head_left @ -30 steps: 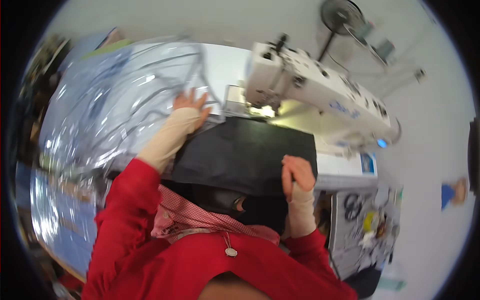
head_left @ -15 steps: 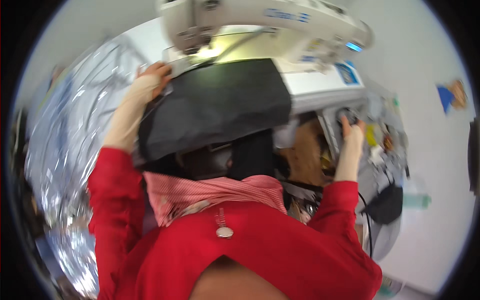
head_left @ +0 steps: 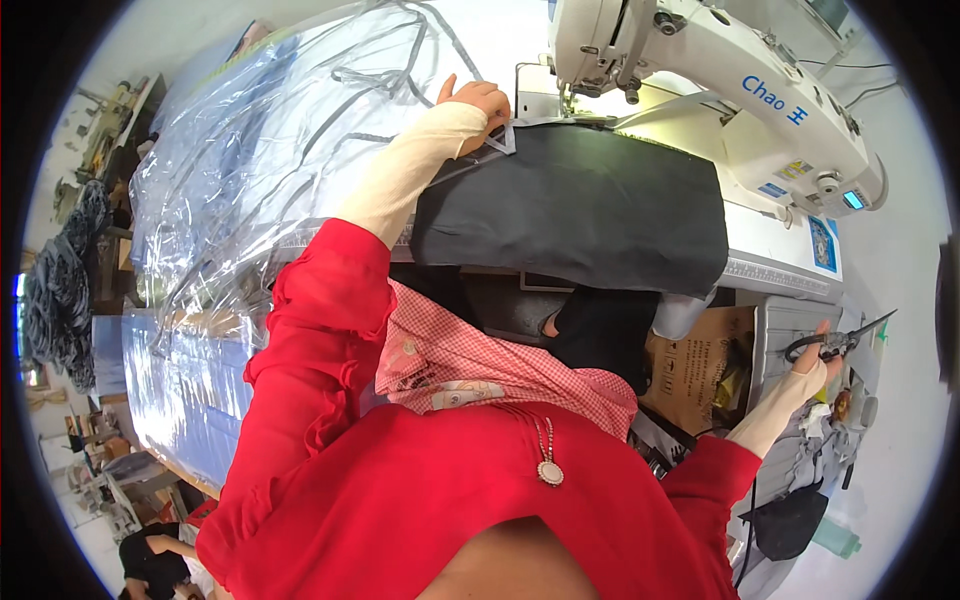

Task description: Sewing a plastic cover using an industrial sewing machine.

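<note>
— Sewing table: what's packaged or labelled?
— Clear plastic wrap (head_left: 250,170) far left; brown carton (head_left: 700,365) beneath, right.
— Hands?
— Left hand (head_left: 478,103) presses black fabric (head_left: 580,205) by the white sewing machine (head_left: 720,80); right hand (head_left: 815,362), lower than before, now grips scissors (head_left: 840,342).

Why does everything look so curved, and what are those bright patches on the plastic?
Head view: the fisheye lens bends straight edges, so the sewing machine bows near the dark rim; the clear plastic sheet throws white glare; a lamp lights the black cloth by the left hand.
</note>
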Action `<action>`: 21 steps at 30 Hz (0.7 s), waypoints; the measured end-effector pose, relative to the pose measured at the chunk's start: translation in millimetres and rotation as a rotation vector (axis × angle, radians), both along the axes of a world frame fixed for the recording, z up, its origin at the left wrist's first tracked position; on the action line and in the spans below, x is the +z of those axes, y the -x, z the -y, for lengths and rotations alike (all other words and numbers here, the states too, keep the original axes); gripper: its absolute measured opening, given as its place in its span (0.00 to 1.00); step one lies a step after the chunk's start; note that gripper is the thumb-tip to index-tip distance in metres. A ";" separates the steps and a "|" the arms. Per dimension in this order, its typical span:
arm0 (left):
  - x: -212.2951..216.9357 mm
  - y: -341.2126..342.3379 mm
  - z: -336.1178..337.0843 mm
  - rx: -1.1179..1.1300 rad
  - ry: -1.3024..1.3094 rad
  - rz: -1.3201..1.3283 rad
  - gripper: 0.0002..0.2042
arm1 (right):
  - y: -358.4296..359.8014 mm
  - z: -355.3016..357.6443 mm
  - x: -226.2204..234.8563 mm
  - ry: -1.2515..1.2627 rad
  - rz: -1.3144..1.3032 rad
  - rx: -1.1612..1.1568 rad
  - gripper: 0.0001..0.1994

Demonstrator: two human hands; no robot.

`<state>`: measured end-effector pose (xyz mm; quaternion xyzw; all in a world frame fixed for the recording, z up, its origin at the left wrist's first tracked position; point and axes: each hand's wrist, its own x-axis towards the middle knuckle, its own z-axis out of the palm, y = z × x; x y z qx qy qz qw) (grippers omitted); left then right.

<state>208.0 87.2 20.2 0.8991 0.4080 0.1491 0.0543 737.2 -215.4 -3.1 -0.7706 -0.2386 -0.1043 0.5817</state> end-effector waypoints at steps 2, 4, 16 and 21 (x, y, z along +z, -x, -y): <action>0.1 -14.9 -8.6 -0.039 -0.093 0.019 0.03 | 20.9 -6.2 3.5 -0.385 -0.218 0.281 0.13; -3.8 -12.4 -10.6 -0.059 -0.165 0.078 0.03 | 103.5 -23.1 16.4 -0.473 -0.881 0.759 0.11; 1.5 -9.4 2.1 -0.084 -0.211 0.262 0.03 | 333.5 -145.0 55.0 0.804 -1.618 1.314 0.44; -1.6 -9.9 4.3 -0.104 -0.179 0.264 0.02 | 345.4 -159.0 76.4 0.823 -1.492 1.220 0.41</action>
